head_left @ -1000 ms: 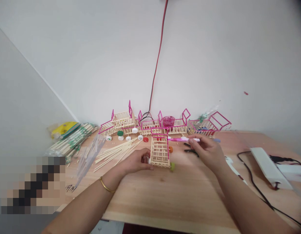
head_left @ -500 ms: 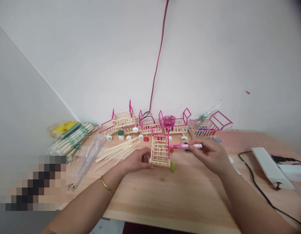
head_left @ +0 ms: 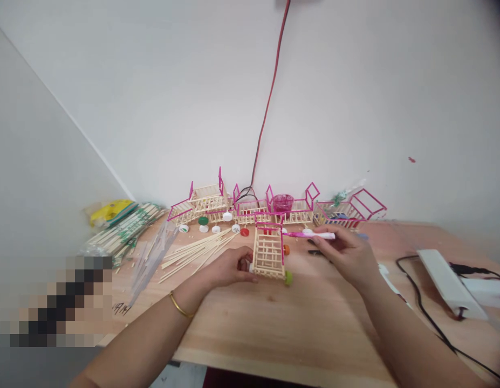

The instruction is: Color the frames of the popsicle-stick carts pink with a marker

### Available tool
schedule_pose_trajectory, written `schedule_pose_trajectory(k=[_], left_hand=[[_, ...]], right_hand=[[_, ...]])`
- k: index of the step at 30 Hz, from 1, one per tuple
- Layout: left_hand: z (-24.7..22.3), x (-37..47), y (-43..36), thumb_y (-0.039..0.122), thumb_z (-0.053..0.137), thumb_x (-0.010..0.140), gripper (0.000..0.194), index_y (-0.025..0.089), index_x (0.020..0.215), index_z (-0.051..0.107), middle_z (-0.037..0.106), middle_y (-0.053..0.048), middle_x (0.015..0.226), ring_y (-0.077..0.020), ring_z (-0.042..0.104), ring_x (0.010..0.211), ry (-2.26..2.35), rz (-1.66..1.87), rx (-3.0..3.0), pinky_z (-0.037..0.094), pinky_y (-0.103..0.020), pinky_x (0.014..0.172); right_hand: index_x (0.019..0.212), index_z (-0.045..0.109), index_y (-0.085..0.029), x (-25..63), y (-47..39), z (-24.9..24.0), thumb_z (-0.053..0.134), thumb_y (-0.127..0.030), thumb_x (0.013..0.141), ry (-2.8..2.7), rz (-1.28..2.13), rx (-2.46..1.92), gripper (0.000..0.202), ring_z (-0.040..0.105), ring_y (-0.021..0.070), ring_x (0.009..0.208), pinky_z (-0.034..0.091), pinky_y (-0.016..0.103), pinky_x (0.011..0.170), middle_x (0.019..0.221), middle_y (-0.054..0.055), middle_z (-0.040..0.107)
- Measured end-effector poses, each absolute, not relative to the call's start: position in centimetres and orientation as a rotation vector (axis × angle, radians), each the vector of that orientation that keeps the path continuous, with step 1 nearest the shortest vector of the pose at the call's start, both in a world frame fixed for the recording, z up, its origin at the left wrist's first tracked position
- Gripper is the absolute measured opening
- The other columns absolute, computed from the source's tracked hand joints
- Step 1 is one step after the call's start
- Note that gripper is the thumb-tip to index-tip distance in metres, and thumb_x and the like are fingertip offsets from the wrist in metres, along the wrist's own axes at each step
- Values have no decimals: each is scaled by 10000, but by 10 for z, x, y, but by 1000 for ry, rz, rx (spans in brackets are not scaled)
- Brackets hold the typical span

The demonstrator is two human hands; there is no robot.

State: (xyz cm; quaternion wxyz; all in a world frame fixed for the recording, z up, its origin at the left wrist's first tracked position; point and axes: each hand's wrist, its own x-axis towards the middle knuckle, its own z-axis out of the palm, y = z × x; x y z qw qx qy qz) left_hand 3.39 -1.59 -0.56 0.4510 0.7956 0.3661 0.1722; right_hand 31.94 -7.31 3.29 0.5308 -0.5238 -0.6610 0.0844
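Two hands are working. The left hand (head_left: 225, 268) is clamping one stick cart (head_left: 268, 254) by its left side, partly hiding a white cap (head_left: 251, 267) there; the right hand (head_left: 346, 252) is pinching one paintbrush (head_left: 310, 235). Two wheels, an orange cap (head_left: 287, 250) and a green cap (head_left: 289, 278), are showing at right. The brush tip is meeting the cart's pink right rail (head_left: 282, 250), left of the pinch. Carts behind (head_left: 209, 198) are overlapping beyond counting.

Black handwriting (head_left: 121, 309) on the surface (head_left: 241, 328), near its left front edge, looks like 147 written 2 times, though the last digits are unclear. Green print on the stick bag (head_left: 126, 231) and small marks on a white cap (head_left: 184, 229) are too small to read.
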Motion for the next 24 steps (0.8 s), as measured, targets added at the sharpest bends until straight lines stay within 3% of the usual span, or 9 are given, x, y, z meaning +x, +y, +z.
schedule_pose_trajectory(k=[16,24], left_hand=[[-5,31,-17,341,787,671,428,174,1017,600,538,50,698,-105,482,625,892,415,2003,356,-213,567],[-9,31,-15,355,796,664,458,183,1046,611,553,47,704,-100,473,615,881,435,2016,352,-205,560]], right_hand=[[975,643,-207,316,-71,29,520,-445,919,-1574,86,-1317,273,569,152,583,440,247,541,671,1,614],[939,636,-204,309,-69,39,514,-343,930,-1739,-48,-1224,185,555,138,539,407,249,513,684,2,630]])
